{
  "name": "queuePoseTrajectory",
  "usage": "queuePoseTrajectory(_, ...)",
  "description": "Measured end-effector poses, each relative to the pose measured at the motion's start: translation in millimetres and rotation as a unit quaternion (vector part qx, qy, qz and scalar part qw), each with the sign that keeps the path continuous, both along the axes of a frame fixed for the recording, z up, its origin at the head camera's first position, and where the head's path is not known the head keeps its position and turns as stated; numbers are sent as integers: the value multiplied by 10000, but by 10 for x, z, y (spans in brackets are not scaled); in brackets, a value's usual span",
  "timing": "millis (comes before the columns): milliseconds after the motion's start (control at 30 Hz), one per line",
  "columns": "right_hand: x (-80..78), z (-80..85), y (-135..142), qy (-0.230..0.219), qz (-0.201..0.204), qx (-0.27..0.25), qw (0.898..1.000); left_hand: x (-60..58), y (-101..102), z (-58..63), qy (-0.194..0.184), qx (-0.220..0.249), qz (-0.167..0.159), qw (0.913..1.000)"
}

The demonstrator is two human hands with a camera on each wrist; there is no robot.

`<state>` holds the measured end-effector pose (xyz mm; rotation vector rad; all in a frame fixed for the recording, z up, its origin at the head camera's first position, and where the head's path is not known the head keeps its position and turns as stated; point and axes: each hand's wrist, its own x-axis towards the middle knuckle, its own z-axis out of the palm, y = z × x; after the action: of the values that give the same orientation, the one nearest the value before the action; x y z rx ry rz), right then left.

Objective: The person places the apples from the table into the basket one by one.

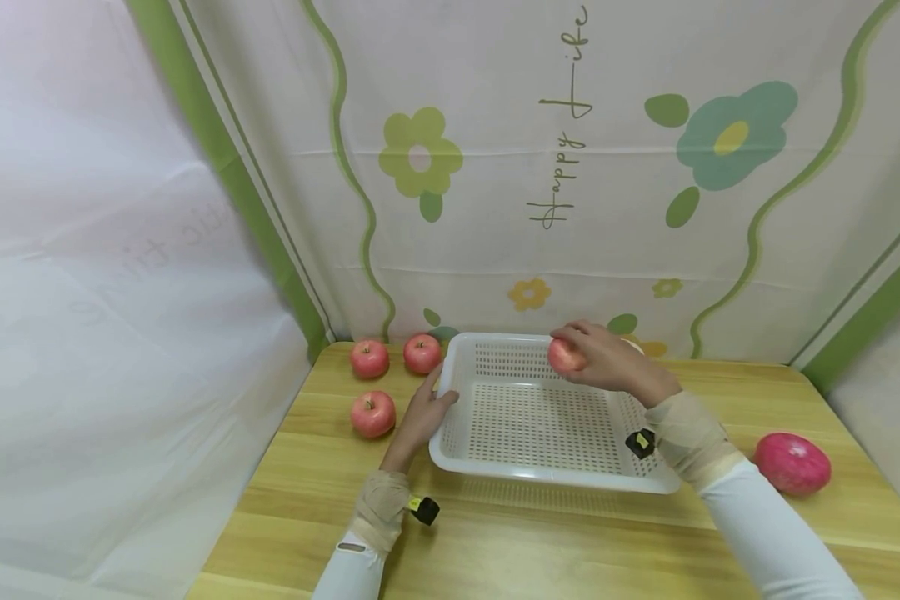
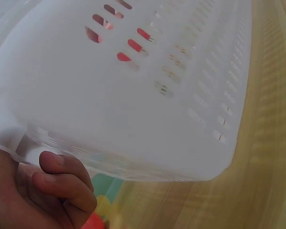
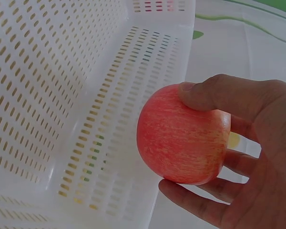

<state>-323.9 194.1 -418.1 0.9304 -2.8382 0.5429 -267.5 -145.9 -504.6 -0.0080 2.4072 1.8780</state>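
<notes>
- The right hand (image 1: 603, 360) grips a red apple (image 1: 566, 356), thumb on one side and fingers curled around the other; the head view shows them right of centre.
- In that view this apple overlaps the upper rim of the white basket (image 1: 555, 477), toward its right end; whether it touches the basket cannot be told.
- The left hand (image 1: 422, 414), left of centre, holds the basket's left rim, thumb over the edge and fingers curled beneath.
- The basket, with slotted walls and floor, fills the lower middle of the frame.
- Just left of it are three more apples: one near its upper left corner (image 1: 422, 354), one farther left (image 1: 370, 359), and one below those two (image 1: 372, 414), near the left hand.
- A pink oblong fruit (image 1: 792, 464) lies at lower right, well apart from the apples.
- Under everything is a wooden table (image 1: 307, 500).
- Across the top hangs a white cloth (image 1: 487, 242) with flowers and "Happy Life" printed sideways.
</notes>
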Motion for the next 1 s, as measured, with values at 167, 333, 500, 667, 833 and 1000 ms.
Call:
queuePoseTrajectory(167, -6, -25, -55, 47, 133, -125, 9998, 0, -2, -5, 38, -9, -17, 10000)
queuePoseTrajectory(333, -22, -58, -96, 114, 236, -176, 9995, -3, 10, 1, 4, -11, 4, 10000)
queuePoseTrajectory(500, -38, -79, -145, 114, 324, -231, 9991, -4, 6, 7, -17, -46, 32, 10000)
queuePoseTrajectory(667, -57, -112, -193, 100, 363, -288, 9989, -9, 5, 3, -17, -70, 19, 10000)
queuePoseTrajectory(833, -65, -110, -263, -77, 295, -285, 9991, -4, 5, 15, -35, -91, 48, 9999)
queuePoseTrajectory(1000, -72, -107, -326, -120, 262, -236, 9993, -6, 14, 17, -38, -143, 63, 9999)
